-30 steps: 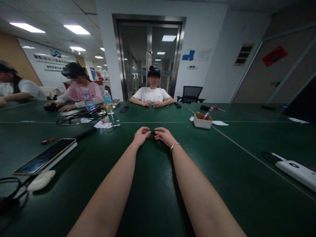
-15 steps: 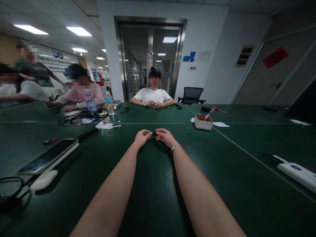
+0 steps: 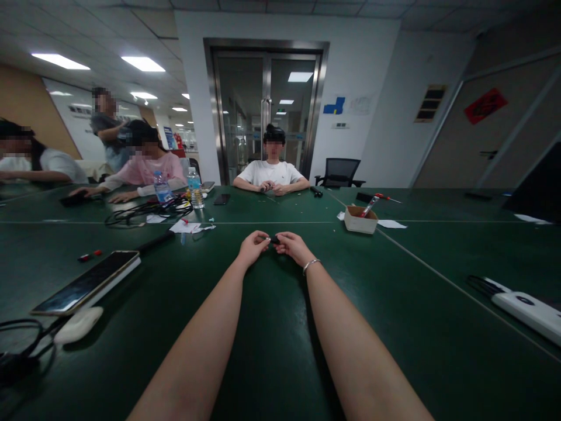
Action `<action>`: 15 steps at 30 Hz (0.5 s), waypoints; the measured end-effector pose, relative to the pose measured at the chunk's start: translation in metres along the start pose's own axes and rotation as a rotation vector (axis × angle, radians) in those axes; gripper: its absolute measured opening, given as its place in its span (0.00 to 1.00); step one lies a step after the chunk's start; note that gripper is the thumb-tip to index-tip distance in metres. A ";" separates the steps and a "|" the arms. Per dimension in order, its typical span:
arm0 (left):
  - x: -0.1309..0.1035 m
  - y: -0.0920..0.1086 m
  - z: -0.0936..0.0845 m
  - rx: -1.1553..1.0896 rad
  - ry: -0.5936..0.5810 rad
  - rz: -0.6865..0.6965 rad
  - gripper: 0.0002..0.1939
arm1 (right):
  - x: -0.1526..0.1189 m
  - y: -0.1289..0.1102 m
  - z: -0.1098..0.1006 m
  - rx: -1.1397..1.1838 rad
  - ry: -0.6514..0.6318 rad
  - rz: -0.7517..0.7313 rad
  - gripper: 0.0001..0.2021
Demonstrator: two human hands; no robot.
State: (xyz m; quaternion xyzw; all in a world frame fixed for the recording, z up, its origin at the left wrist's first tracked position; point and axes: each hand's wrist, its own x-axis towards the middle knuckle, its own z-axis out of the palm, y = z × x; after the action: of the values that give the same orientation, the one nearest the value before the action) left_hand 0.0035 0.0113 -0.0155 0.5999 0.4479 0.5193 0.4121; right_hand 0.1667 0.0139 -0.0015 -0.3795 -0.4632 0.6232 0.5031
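Note:
Both my arms reach out over the green table [image 3: 272, 351]. In my right hand [image 3: 295, 247], which wears a silver bangle, a small black object [image 3: 274, 240] is pinched between thumb and fingers. Its kind is too small to tell. My left hand [image 3: 253, 248] is closed in a pinch at the left end of that object, where a tiny light-coloured bit shows at the fingertips. Whether the left fingers grip this bit or a separate piece cannot be made out. The fingertips of the two hands nearly meet.
To my left lie a phone [image 3: 90, 280] on a white box, a white rounded case [image 3: 79, 325] and dark cables. Farther off stand water bottles [image 3: 195, 188] beside tangled cables [image 3: 146, 211]. An open carton [image 3: 360, 223] is at right, a white device [image 3: 530, 307] nearer. Several people sit opposite.
My hands stay almost in place around the small black object. The view has tilted up slightly. In the background at left, a standing person has moved to the right.

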 end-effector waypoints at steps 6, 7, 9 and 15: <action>0.004 -0.005 0.000 -0.041 0.017 -0.009 0.11 | -0.001 -0.001 0.003 -0.013 0.017 0.007 0.04; 0.004 -0.005 0.001 -0.044 0.026 -0.019 0.10 | -0.001 -0.001 0.003 -0.017 0.018 0.009 0.04; 0.003 -0.003 0.001 -0.053 0.047 -0.045 0.09 | -0.001 -0.001 0.003 -0.020 0.014 0.006 0.05; 0.000 0.005 0.002 -0.095 0.032 -0.084 0.10 | 0.000 0.000 0.001 -0.033 0.017 -0.001 0.04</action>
State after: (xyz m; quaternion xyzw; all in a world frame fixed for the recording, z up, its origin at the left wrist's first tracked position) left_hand 0.0062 0.0093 -0.0106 0.5519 0.4540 0.5320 0.4542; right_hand 0.1654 0.0140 -0.0008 -0.3929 -0.4694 0.6121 0.5007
